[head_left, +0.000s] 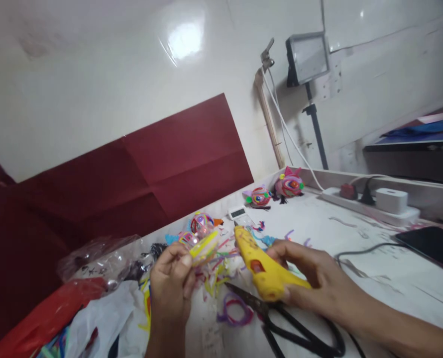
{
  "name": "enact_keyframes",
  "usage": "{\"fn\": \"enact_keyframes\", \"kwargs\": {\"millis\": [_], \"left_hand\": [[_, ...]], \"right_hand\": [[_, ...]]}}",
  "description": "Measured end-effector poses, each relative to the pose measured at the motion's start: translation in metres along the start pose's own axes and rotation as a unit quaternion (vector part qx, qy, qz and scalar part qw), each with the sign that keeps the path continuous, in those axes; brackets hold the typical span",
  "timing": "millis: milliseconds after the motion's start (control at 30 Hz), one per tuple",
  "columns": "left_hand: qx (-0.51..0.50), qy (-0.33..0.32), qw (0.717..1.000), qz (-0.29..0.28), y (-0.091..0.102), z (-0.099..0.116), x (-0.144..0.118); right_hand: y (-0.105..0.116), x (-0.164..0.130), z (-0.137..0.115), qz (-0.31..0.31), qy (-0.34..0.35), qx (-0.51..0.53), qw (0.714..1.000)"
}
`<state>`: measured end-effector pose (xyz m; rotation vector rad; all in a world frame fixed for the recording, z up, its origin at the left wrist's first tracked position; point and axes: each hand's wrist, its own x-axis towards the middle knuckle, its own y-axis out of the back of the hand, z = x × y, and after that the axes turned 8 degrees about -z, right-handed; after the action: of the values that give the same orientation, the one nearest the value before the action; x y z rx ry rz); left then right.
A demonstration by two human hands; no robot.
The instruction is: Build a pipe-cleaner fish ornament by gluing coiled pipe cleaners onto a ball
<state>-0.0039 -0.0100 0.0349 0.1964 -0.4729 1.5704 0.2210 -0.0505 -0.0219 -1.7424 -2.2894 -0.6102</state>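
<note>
Head view: unlabelled yellow glue gun (264,268) in right hand (314,278).

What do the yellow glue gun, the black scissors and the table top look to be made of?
Glue gun, in the right hand: moulded plastic, by its smooth, dull yellow body. Scissors: black handles and blades, likely plastic or coated metal; blur leaves it open. Table: white painted or laminated board, scuffed and faintly shiny.
</note>
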Motion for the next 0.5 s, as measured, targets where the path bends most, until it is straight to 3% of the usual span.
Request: {"fn": "enact_keyframes", "kwargs": {"millis": [67,133,300,400,500], "left_hand": [[-0.012,-0.016,1.000,0.008,0.000,0.003,0.001],[-0.021,-0.030,0.999,0.011,0.000,0.005,0.002],[-0.027,-0.053,0.998,0.003,-0.002,0.012,-0.001],[-0.011,-0.035,0.999,0.007,-0.005,0.014,-0.004],[0.011,-0.034,0.999,0.024,-0.007,0.013,-0.004]], "right_hand": [[0.000,0.000,0.001,-0.006,-0.022,-0.085,0.996],[-0.002,-0.004,0.004,-0.056,-0.030,-0.173,0.983],[-0.014,-0.022,0.024,-0.174,0.007,-0.341,0.924],[-0.018,-0.030,0.033,-0.210,0.002,-0.398,0.893],[-0.013,-0.031,0.035,-0.220,0.006,-0.394,0.892]]}}
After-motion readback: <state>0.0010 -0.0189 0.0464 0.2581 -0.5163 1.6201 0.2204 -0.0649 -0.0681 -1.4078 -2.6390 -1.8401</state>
